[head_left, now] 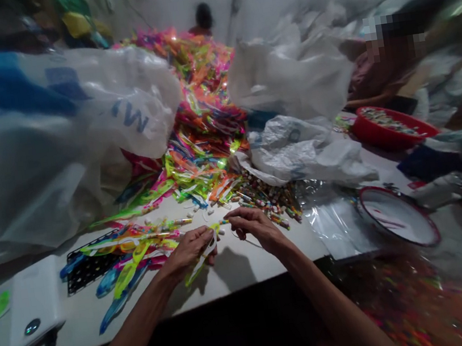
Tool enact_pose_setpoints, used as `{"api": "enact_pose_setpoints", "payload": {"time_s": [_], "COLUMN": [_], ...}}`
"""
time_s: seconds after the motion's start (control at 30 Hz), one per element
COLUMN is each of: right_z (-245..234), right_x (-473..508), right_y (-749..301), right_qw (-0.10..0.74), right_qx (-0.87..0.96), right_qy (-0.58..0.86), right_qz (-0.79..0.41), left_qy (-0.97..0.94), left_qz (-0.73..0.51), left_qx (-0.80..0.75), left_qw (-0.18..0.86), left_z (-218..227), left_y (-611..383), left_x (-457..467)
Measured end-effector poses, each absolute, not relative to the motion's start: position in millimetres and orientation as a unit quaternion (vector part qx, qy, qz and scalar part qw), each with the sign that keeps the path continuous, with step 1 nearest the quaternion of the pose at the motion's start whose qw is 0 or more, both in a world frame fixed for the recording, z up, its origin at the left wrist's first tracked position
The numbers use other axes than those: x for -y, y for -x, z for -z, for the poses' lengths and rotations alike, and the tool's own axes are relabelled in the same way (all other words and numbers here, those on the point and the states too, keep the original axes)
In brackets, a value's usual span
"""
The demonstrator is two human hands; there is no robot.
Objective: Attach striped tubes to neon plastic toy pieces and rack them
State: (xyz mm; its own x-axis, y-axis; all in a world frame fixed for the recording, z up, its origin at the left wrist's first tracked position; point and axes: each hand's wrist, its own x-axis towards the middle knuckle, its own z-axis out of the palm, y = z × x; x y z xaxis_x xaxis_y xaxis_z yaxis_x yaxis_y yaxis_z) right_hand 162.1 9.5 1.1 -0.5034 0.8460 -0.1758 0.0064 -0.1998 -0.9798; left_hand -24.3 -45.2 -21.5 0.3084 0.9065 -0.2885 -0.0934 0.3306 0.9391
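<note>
My left hand [196,244] is closed on a yellow translucent plastic piece [194,272] with a white strip along it, over the table's front edge. Fingers of my right hand [258,229] pinch a small, thin colored end just beside it; what this is exactly is too small to tell. A thin white string [247,240] hangs beneath the right hand. Left of my hands, several finished-looking plastic pieces [130,270] in blue, yellow and pink lie over a black perforated tray [78,280]. Beyond my right hand is a heap of small tube-like parts [275,201].
A tall pile of bright plastic pieces [205,113] spreads between large plastic sacks [118,103]. A white power bank [34,303] with a cable lies at left. Clear bags [342,232], a red-rimmed dish [420,232] and a red basin [393,136] are at right; a person sits behind.
</note>
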Motion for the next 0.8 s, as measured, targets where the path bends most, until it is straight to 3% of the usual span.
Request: {"api": "enact_pose_setpoints", "payload": {"time_s": [0.17,0.3,0.37,0.5,0.57,0.67,0.8], "right_z": [-10,-3,0,2,4,10,16], "right_x": [-6,-1,5,15,17,14,9], "right_y": [-164,-165,-164,-161,-161,-162,-162], "right_qw": [0.304,0.247,0.212,0.132,0.107,0.159,0.339], "right_qx": [0.558,0.621,0.696,0.825,0.84,0.789,0.553], "right_qy": [0.4,0.383,0.395,0.468,0.484,0.513,0.469], "right_qz": [-0.661,-0.637,-0.562,-0.287,-0.221,-0.297,-0.599], "left_qy": [-0.435,-0.446,-0.463,-0.475,-0.468,-0.476,-0.501], "left_qz": [-0.366,-0.363,-0.364,-0.351,-0.357,-0.354,-0.301], "left_qx": [-0.448,-0.467,-0.489,-0.507,-0.504,-0.507,-0.521], "left_qw": [0.69,0.672,0.643,0.628,0.632,0.625,0.622], "left_z": [23,19,20,28,33,33,21], "left_y": [22,19,17,12,11,11,12], "left_x": [48,50,52,52,52,52,53]}}
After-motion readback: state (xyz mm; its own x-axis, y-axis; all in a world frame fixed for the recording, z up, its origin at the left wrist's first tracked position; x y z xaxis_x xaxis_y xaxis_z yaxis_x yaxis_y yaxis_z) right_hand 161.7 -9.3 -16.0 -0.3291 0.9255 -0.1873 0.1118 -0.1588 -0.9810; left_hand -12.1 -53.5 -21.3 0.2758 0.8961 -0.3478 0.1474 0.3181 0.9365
